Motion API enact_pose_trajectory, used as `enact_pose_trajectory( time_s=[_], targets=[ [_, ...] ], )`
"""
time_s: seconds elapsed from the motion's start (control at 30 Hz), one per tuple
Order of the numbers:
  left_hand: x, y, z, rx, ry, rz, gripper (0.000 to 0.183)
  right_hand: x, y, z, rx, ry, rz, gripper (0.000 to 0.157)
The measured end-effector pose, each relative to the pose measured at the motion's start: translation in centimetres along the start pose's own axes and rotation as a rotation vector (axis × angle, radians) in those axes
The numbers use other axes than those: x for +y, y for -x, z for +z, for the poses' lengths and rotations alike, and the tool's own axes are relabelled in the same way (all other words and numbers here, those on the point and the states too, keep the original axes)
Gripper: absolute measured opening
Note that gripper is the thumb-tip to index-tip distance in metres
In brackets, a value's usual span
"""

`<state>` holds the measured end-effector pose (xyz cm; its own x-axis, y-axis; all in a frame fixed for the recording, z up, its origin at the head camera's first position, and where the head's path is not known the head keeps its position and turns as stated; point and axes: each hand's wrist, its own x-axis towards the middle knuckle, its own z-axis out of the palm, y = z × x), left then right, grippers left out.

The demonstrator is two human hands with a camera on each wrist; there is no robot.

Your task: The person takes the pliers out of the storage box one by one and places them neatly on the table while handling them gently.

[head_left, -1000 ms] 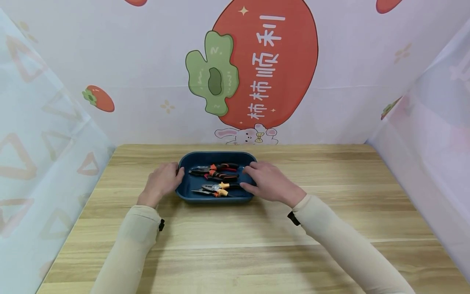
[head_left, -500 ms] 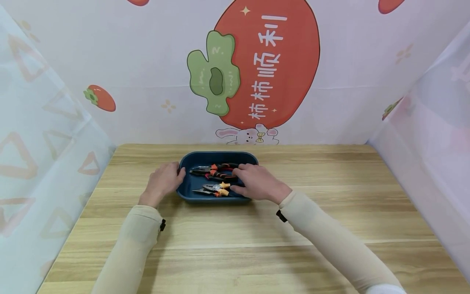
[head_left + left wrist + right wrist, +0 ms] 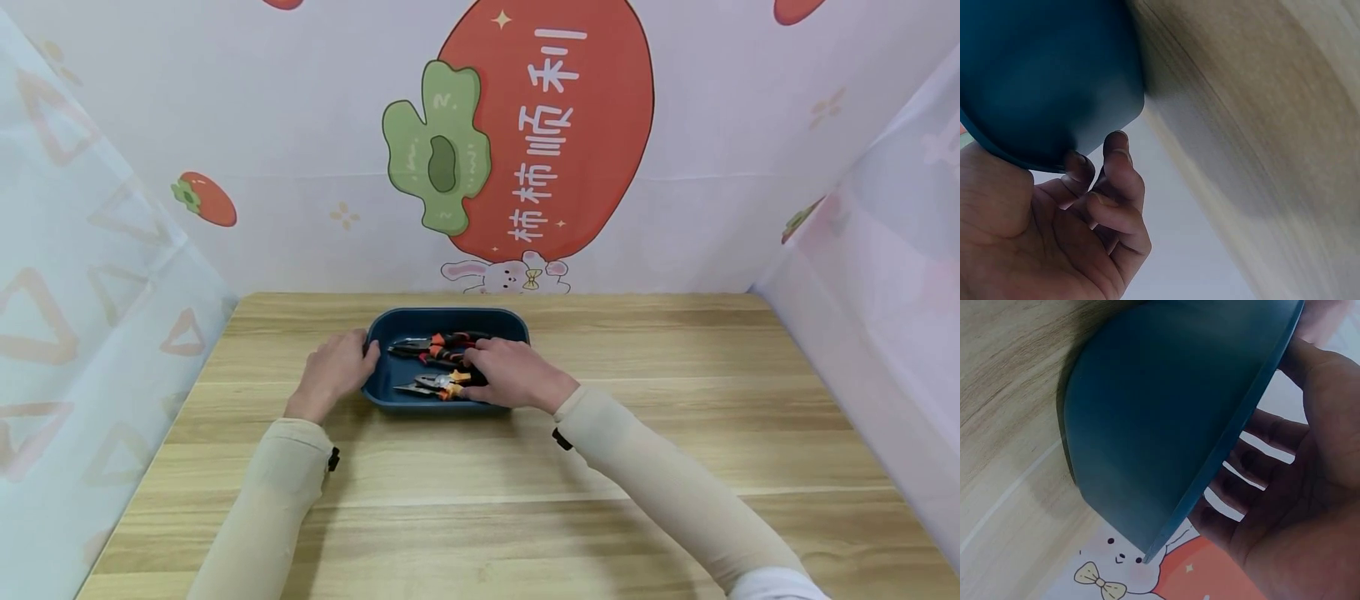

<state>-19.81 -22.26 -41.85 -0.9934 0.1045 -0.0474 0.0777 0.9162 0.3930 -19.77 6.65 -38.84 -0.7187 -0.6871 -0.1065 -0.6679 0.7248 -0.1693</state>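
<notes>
Head view: yellow-orange-handled metal pliers (image 3: pixel 444 382) lie pointing left in oblong blue plastic tray (image 3: pixel 385 373), partly under nearer right hand (image 3: pixel 519 375), grip unclear; left hand (image 3: pixel 333 371) pinches tray.

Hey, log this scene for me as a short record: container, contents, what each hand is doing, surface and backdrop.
Container: dark blue tray
Contents, back: orange-and-black pliers
Contents, front: yellow-marked pliers
Tool direction: jaws toward the left hand
Left hand: holds the tray's left end at the rim
Right hand: reaches over the tray's right end, covering some handles; whether it grips any is unclear
Surface: wood-grain table
Backdrop: pale wall covering with a large red fruit print
</notes>
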Motion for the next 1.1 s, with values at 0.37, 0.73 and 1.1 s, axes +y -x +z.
enact_pose_trajectory(
  time_s=[0.37,0.73,1.1],
  targets=[
    [0.0,-0.1,0.1,0.001,-0.008,-0.001,0.035,-0.3,-1.0,0.3,-0.075,-0.028,0.055,0.051],
    [0.2,-0.1,0.1,-0.005,-0.007,-0.024,0.039,-0.8,-1.5,0.5,-0.093,-0.057,0.087,0.054],
    [0.1,-0.1,0.2,0.005,-0.012,-0.021,0.036,-1.1,-1.6,0.5,-0.109,-0.055,0.093,0.051]
  ],
)
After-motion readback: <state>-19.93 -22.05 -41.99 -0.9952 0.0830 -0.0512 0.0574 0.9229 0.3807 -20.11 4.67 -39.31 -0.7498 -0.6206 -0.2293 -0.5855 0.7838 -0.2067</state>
